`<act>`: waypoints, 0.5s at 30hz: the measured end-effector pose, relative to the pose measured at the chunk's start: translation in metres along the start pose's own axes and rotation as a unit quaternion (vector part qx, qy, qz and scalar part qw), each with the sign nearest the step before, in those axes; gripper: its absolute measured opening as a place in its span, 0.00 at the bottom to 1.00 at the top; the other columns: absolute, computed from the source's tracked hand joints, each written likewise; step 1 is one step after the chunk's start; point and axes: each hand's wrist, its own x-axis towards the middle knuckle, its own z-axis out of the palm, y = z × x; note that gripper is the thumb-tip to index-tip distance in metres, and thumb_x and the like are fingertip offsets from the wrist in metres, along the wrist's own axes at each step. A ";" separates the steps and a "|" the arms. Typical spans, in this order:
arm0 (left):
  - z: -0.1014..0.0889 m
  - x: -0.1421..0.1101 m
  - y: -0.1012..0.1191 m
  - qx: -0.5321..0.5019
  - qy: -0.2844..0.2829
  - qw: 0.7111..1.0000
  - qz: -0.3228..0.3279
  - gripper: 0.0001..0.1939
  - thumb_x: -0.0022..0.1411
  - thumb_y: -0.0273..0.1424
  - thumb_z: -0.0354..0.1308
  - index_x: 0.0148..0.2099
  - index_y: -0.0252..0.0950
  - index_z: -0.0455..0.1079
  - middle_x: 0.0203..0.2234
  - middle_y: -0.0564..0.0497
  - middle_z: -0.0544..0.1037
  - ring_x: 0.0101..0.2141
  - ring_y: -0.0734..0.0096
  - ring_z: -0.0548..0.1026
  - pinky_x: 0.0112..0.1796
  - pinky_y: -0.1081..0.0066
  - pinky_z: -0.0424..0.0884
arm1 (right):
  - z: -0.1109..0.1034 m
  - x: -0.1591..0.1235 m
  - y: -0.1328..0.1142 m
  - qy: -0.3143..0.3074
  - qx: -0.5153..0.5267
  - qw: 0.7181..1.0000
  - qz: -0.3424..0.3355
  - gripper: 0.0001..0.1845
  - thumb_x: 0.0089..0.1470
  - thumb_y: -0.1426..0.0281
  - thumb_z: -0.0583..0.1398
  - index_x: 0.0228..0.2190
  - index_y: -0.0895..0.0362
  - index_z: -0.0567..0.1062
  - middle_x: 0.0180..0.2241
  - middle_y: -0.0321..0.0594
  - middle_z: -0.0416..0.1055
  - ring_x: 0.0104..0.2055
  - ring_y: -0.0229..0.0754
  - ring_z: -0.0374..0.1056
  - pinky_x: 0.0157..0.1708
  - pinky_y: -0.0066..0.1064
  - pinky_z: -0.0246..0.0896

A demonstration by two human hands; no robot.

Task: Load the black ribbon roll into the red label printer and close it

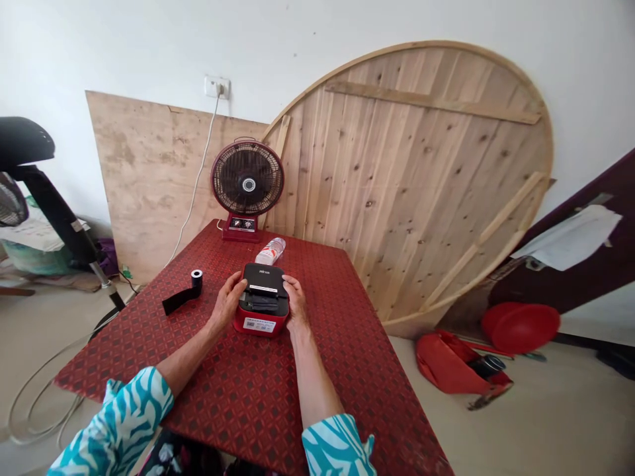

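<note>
A small red and black label printer (262, 301) sits on the red patterned table (248, 390). My left hand (227, 301) grips its left side, fingers curled over the top edge. My right hand (296, 301) is pressed against its right side, fingers wrapped along it. A black tape roll (184, 293) with a loose strip lies on the table to the left, apart from my hands. A plastic bottle (270, 251) lies on its side just behind the printer.
A red table fan (247, 187) stands at the table's far edge, its cord running to a wall socket (217, 86). A round wooden tabletop (421, 172) and plywood sheet lean on the wall. Red basin (520, 325) and red bag (459, 363) lie on the floor at right.
</note>
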 end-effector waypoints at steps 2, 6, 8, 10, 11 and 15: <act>0.005 0.004 0.001 -0.077 0.016 0.995 -0.064 0.29 0.50 0.36 0.65 0.54 0.32 0.68 0.34 0.47 0.80 0.31 0.67 0.77 0.31 0.72 0.71 | 0.002 0.000 0.001 0.005 0.016 1.000 0.000 0.19 0.39 0.63 0.65 0.36 0.52 0.75 0.31 0.33 0.77 0.33 0.39 0.72 0.34 0.32 0.67; 0.008 0.008 0.010 -0.105 0.012 0.988 -0.116 0.29 0.44 0.25 0.61 0.53 0.30 0.67 0.22 0.54 0.77 0.19 0.75 0.70 0.22 0.76 0.65 | 0.005 0.000 0.004 0.017 0.034 0.999 -0.015 0.23 0.41 0.65 0.64 0.43 0.52 0.74 0.40 0.35 0.78 0.39 0.40 0.73 0.40 0.34 0.68; 0.008 0.009 0.015 -0.098 0.012 0.988 -0.122 0.31 0.43 0.23 0.59 0.54 0.30 0.66 0.21 0.55 0.76 0.18 0.76 0.69 0.21 0.76 0.64 | 0.005 0.000 0.006 0.014 0.033 0.999 -0.026 0.25 0.42 0.65 0.64 0.46 0.51 0.72 0.43 0.36 0.77 0.42 0.40 0.72 0.42 0.34 0.68; 0.008 0.010 0.017 -0.096 0.014 0.988 -0.120 0.33 0.42 0.21 0.59 0.55 0.30 0.64 0.24 0.54 0.77 0.18 0.76 0.70 0.21 0.76 0.64 | 0.005 0.000 0.007 0.008 0.031 0.999 -0.036 0.26 0.43 0.65 0.63 0.47 0.51 0.71 0.45 0.37 0.76 0.43 0.41 0.72 0.44 0.35 0.67; 0.008 0.011 0.017 -0.099 0.012 0.988 -0.117 0.34 0.41 0.21 0.59 0.55 0.31 0.64 0.26 0.54 0.78 0.19 0.76 0.70 0.21 0.76 0.65 | 0.004 0.000 0.008 0.007 0.030 0.999 -0.039 0.27 0.43 0.65 0.63 0.48 0.51 0.71 0.45 0.37 0.76 0.43 0.40 0.72 0.44 0.35 0.67; 0.005 0.008 0.011 -0.105 0.003 0.990 -0.100 0.32 0.42 0.23 0.62 0.53 0.32 0.66 0.34 0.50 0.80 0.23 0.76 0.73 0.25 0.75 0.67 | 0.003 -0.001 0.011 0.009 0.014 0.999 -0.044 0.27 0.45 0.63 0.63 0.49 0.52 0.71 0.44 0.37 0.76 0.42 0.41 0.72 0.44 0.35 0.67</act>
